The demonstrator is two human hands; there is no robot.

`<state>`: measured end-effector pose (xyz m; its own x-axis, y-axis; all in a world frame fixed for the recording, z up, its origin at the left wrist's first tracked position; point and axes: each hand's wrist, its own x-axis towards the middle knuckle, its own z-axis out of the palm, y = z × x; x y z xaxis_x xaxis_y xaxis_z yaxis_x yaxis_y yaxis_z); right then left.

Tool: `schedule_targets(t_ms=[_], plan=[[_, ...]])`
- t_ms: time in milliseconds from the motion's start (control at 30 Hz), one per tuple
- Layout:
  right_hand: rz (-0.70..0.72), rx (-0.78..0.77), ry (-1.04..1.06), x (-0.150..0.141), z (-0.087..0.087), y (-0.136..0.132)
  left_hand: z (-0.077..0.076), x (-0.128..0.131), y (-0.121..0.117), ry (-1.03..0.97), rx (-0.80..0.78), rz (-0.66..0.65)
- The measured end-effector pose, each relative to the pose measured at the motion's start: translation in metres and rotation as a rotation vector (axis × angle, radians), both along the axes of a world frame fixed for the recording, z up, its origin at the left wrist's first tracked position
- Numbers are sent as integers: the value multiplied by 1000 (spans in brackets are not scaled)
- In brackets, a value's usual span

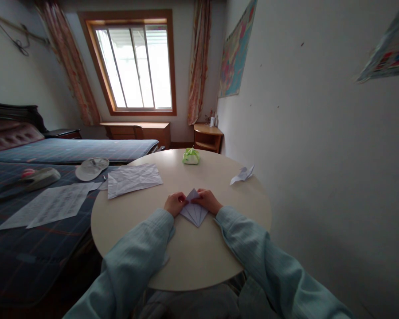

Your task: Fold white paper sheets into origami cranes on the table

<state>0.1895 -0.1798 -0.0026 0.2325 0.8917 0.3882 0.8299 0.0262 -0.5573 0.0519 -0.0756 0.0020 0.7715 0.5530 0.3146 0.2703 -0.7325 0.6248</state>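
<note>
A folded sheet of white paper (pixel 196 213), diamond-shaped with crease lines fanning from its near corner, lies on the round cream table (pixel 126 248). My left hand (pixel 175 204) grips its left edge, fingers curled, with the thumb on the paper. On the opposite side my right hand (pixel 209 200) pinches the paper near its far corner. Both hands are close together above the far half of the fold. Their fingertips are partly hidden by the paper and by each other.
A creased paper sheet (pixel 134 179) lies at the table's left. A green tissue pack (pixel 190 156) sits at the back, a folded paper piece (pixel 242 175) at the right. On the bed at left are printed sheets (pixel 58 201) and a cap (pixel 92 169). A wall (pixel 319 177) borders the right.
</note>
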Motion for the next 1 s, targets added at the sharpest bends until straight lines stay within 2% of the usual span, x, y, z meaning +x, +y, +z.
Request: schedule_targets(t_ms=[633,900,1000], plan=[[23,76,0,-8,9,-6,-3,1,1,-3,32,-3],[-8,72,8,-5,5,-4,1,-1,-1,14,29,-6],[-13,69,10,-5,5,-3,1,-1,-2,1,81,-24]])
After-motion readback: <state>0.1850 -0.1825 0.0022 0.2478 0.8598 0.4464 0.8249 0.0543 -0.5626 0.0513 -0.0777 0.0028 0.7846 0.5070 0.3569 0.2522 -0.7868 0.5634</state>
